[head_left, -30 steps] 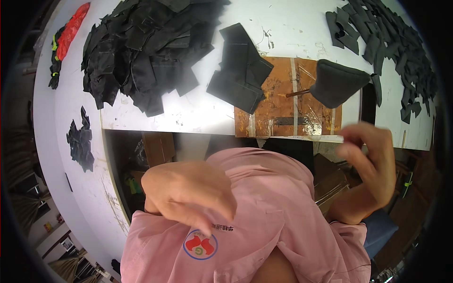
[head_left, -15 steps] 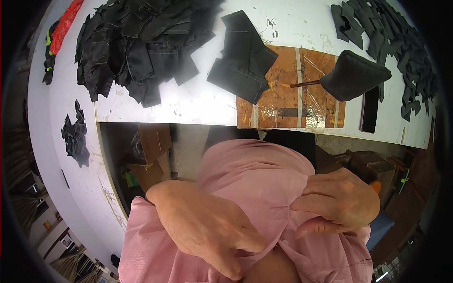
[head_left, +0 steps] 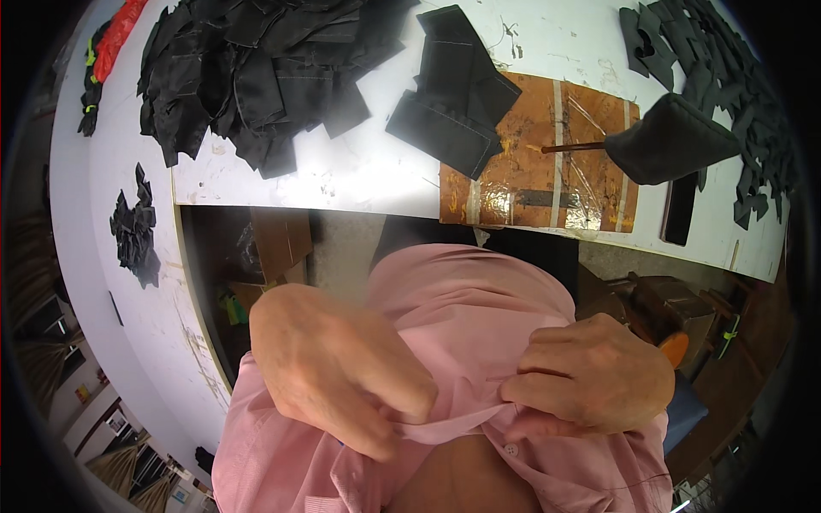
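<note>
Both my hands are at the front of the pink shirt that I wear. My left hand is closed, its thumb and fingers pinching the shirt's front edge on the left; the fingertips are slightly blurred. A fold of cloth stretches from it toward my right hand, whose curled fingers grip the shirt front on the right. A small button shows just below the right fingers. Between the hands the front hangs apart, baring some skin.
On the white table lie a pile of black cloth pieces, a few separate pieces on a taped cardboard sheet, a dark cushion-like pad with a brown stick, a phone-like dark slab and grey strips.
My left hand has moved left and slightly up, drawing the shirt edge with it, so the fold is tauter. My right hand has shifted a little left. The view has tilted slightly.
</note>
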A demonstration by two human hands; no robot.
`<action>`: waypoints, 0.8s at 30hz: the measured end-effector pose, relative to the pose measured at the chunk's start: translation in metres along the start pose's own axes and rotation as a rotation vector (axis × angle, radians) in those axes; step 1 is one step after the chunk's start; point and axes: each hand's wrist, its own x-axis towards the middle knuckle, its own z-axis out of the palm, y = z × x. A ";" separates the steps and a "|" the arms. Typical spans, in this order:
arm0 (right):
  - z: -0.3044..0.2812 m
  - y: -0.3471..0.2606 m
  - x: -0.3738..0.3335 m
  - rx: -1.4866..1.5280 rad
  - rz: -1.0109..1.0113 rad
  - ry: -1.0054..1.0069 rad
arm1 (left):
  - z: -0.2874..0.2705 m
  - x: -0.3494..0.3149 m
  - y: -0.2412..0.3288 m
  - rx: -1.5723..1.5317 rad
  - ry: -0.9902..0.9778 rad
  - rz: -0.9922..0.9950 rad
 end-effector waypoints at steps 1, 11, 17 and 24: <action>0.001 0.001 0.003 -0.022 0.001 0.004 | -0.004 0.000 0.003 0.008 -0.015 -0.007; 0.003 0.002 0.030 0.069 -0.017 0.251 | -0.013 -0.012 0.009 0.049 0.026 0.094; 0.001 -0.002 0.048 0.060 -0.038 0.275 | -0.017 -0.018 0.012 0.004 0.046 0.168; -0.004 -0.003 0.055 -0.040 -0.074 0.258 | -0.017 -0.026 0.019 0.081 0.075 0.209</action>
